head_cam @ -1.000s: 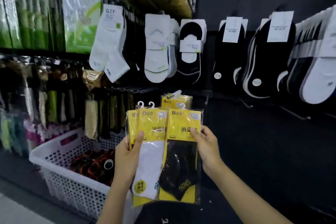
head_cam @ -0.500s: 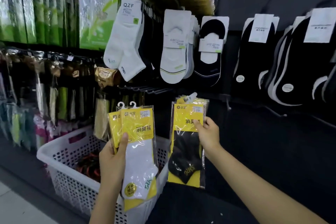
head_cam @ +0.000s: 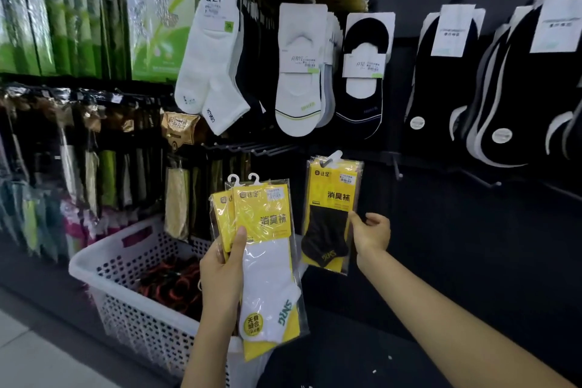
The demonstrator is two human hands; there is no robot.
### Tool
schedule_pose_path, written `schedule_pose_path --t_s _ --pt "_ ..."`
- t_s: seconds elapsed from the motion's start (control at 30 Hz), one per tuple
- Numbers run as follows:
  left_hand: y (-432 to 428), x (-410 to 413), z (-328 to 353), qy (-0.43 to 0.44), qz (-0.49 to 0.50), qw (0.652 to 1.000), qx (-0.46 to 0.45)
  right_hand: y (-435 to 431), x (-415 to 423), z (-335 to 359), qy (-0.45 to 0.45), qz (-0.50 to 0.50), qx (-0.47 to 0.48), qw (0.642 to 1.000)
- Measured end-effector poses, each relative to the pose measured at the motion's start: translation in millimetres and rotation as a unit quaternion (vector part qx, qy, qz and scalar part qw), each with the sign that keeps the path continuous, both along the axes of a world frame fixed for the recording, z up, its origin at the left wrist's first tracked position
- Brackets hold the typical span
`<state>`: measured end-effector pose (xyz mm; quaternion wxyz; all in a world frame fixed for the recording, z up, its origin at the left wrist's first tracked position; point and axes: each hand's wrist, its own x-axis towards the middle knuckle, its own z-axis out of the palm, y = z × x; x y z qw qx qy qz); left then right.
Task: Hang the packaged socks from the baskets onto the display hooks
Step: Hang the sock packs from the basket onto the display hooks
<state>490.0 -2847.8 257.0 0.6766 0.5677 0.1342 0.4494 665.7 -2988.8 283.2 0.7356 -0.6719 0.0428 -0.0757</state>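
A stack of yellow sock packs, with a white sock at the front, is gripped in the left hand, the thumb pressed across the card. The black-sock pack is met only at its right edge by the thumb of the right hand; whether it is released cannot be told. Against half a second earlier, this pack is raised and drawn away from the stack, with its white hanger tab up at the hook row, so one hanging is judged nearly done. The white basket lies below left. "消臭袜" and "达足" are printed on the packs, and "QZF" is read on a hanging white sock.
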Motion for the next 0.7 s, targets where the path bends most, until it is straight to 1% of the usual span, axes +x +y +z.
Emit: schedule_pose_path --t_s 0.03,0.1,0.2,0.27,0.37,0.47,0.6,0.7 --pt "-2.2 0.5 1.1 0.001 -0.003 1.000 0.004 -2.8 -8.4 -0.4 -0.012 0.024 -0.001 1.000" --pt "-8.3 1.9 3.4 0.004 -0.014 1.000 0.009 -6.7 -29.7 3.4 -0.038 0.108 0.000 0.993" --pt "-20.5 4.0 7.1 -0.002 -0.045 0.999 0.002 -8.4 -64.0 12.6 -0.080 0.241 -0.021 0.967" --pt "-26.6 5.4 8.6 0.007 -0.063 0.998 -0.003 -7.2 -80.7 16.7 -0.089 0.290 -0.018 0.953" --pt "-31.2 5.8 11.6 0.010 -0.094 0.995 -0.007 -7.8 -93.2 20.4 -0.102 0.295 0.003 0.950" --pt "-33.2 4.1 14.5 0.006 -0.101 0.995 0.015 -13.0 -94.8 20.4 -0.100 0.294 0.026 0.950" --pt "-32.5 2.2 14.6 0.023 -0.071 0.996 0.042 -20.6 -90.3 17.4 -0.094 0.283 0.026 0.954" --pt "-27.8 -1.1 13.9 0.033 -0.034 0.998 0.043 -28.5 -82.4 18.0 -0.112 0.253 0.024 0.961"
